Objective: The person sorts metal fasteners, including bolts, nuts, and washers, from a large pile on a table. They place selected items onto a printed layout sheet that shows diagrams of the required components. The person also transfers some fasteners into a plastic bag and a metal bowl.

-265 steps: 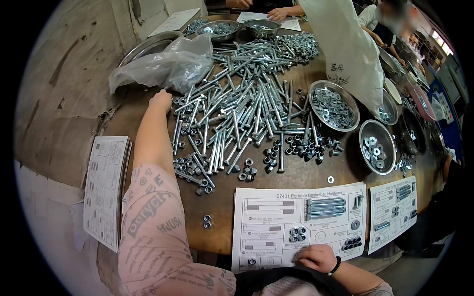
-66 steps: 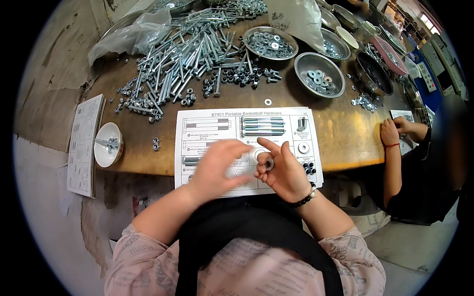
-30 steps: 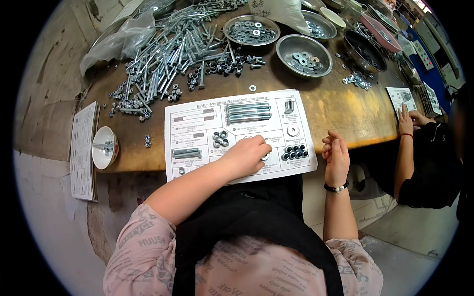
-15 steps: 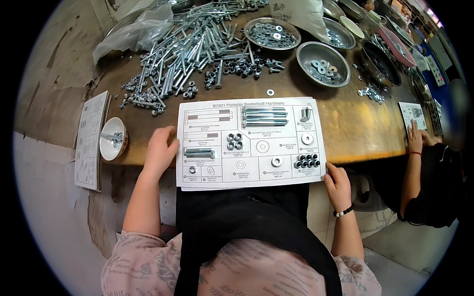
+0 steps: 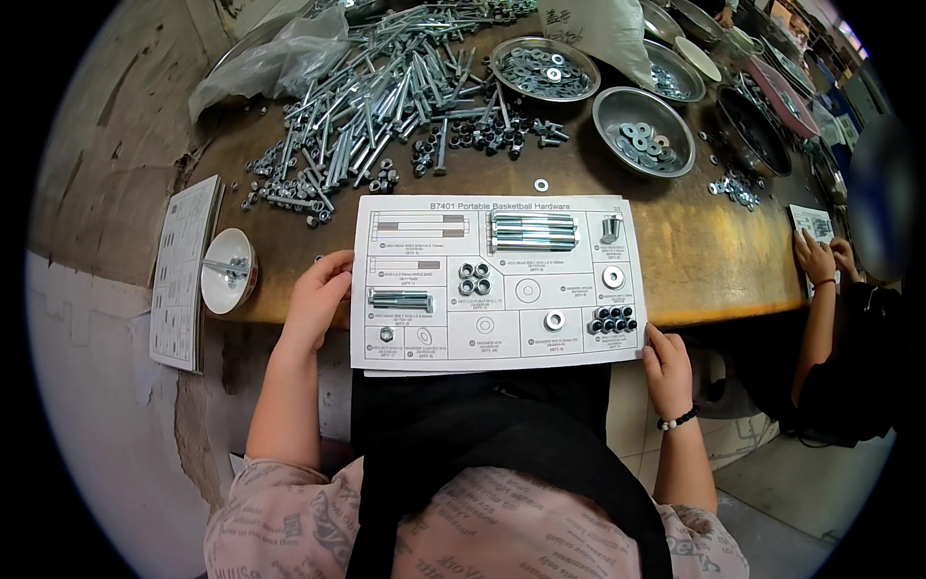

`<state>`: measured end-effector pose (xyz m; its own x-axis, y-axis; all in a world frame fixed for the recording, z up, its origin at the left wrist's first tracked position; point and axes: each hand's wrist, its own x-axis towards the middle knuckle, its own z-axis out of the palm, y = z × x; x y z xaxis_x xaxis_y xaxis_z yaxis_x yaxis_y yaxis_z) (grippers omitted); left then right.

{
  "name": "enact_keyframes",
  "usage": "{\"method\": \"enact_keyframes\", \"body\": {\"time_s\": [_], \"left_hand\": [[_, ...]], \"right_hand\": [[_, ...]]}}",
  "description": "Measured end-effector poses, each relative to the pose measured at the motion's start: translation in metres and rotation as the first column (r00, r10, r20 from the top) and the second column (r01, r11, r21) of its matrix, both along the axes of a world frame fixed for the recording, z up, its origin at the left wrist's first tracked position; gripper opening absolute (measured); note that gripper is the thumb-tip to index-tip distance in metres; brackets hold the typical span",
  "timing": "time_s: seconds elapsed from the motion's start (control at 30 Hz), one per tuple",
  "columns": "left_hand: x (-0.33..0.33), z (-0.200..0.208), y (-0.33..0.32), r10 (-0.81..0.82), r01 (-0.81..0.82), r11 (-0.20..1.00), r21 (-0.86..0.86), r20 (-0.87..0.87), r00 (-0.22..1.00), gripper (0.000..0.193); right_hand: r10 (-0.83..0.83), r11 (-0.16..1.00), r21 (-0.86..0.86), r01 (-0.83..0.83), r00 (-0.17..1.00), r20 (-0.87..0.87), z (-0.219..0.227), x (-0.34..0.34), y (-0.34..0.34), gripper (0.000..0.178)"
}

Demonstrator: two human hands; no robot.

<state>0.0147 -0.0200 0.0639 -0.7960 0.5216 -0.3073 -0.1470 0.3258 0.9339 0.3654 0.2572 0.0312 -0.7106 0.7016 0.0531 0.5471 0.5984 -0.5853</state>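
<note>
A white printed hardware card (image 5: pixel 502 307) with boxed outlines lies at the table's front edge, a second sheet's edge showing beneath it. My left hand (image 5: pixel 323 292) grips its left edge, fingers bent. At the lower right corner my right hand (image 5: pixel 667 372) pinches the card, thumb on top. Long bolts (image 5: pixel 533 232) lie in its upper box, shorter bolts (image 5: pixel 400 300) at the left. Silver nuts (image 5: pixel 475 279) sit in the middle, dark-ringed nuts (image 5: pixel 612 319) at the lower right. Two washers, a lone nut (image 5: pixel 387 334) and a short bolt piece (image 5: pixel 611 229) are also on it.
Beyond the card is a heap of bolts (image 5: pixel 386 106) and loose nuts. Metal bowls of washers (image 5: pixel 644 135) stand right of it. A white bowl (image 5: pixel 229 289) with bolts and a stack of printed sheets (image 5: pixel 183 275) are at left. Another person's hands (image 5: pixel 820 261) touch a card at right.
The whole scene sits slightly farther right and lower in the picture. Both my hands keep hold of the same edges of the card.
</note>
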Motion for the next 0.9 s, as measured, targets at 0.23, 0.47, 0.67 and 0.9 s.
{"method": "enact_keyframes", "body": {"time_s": [0.23, 0.47, 0.67, 0.9], "left_hand": [[0.0, 0.0, 0.014, -0.043, 0.042, 0.998, 0.038, 0.04, 0.998, 0.034], [0.024, -0.007, 0.065, -0.226, 0.224, 0.974, 0.031, 0.087, 0.97, 0.036], [0.061, -0.017, 0.127, -0.429, 0.424, 0.903, 0.072, 0.085, 0.899, 0.04], [0.112, -0.018, 0.187, -0.7, 0.698, 0.713, -0.068, -0.121, 0.704, 0.046]], "right_hand": [[-0.28, 0.838, -0.531, 0.129, 0.936, -0.214, -0.019, 0.019, 0.008, 0.033], [-0.634, 0.552, -0.823, 0.134, 0.708, -0.311, -0.03, 0.053, 0.042, 0.029], [-0.862, 0.439, -0.895, 0.077, 0.317, -0.396, -0.068, 0.102, 0.083, 0.033], [-0.933, 0.357, -0.932, -0.067, -0.071, -0.353, -0.08, 0.074, 0.082, 0.041]]}}
